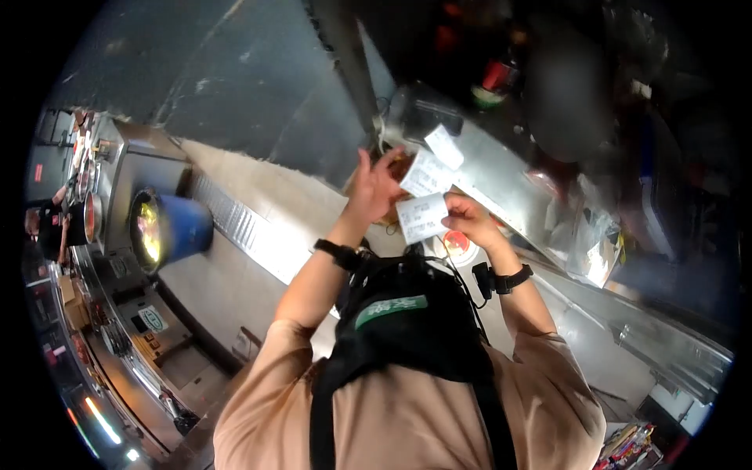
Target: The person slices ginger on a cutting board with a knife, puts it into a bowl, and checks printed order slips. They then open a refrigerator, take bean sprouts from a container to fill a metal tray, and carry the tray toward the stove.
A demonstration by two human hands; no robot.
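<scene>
Three printed paper slips lie in a slanting row at the end of the metal desk (501,166) by the dark box-shaped device (432,116). The nearest slip (422,218) is in the grasp of the right hand (470,222), whose fingers pinch its right edge between thumb and fingertips, holding it up, print side showing, just off the edge of the desk closest to the person. The middle slip (427,174) and the far slip (444,146) are outside that pinch; whether the three are joined or separate, and what bears the middle one, I cannot tell. The left hand (374,188) is beside the middle slip with its fingers spread and partly curled; no paper shows in them, and contact with the slip's edge cannot be made out.

So one slip is securely in hand and readable to its holder, while two are not visibly gripped. The print is too small to read, so nothing shows how much has been checked or sorted. A round container (457,242) with red contents sits just below the nearest slip, seemingly untouched.
</scene>
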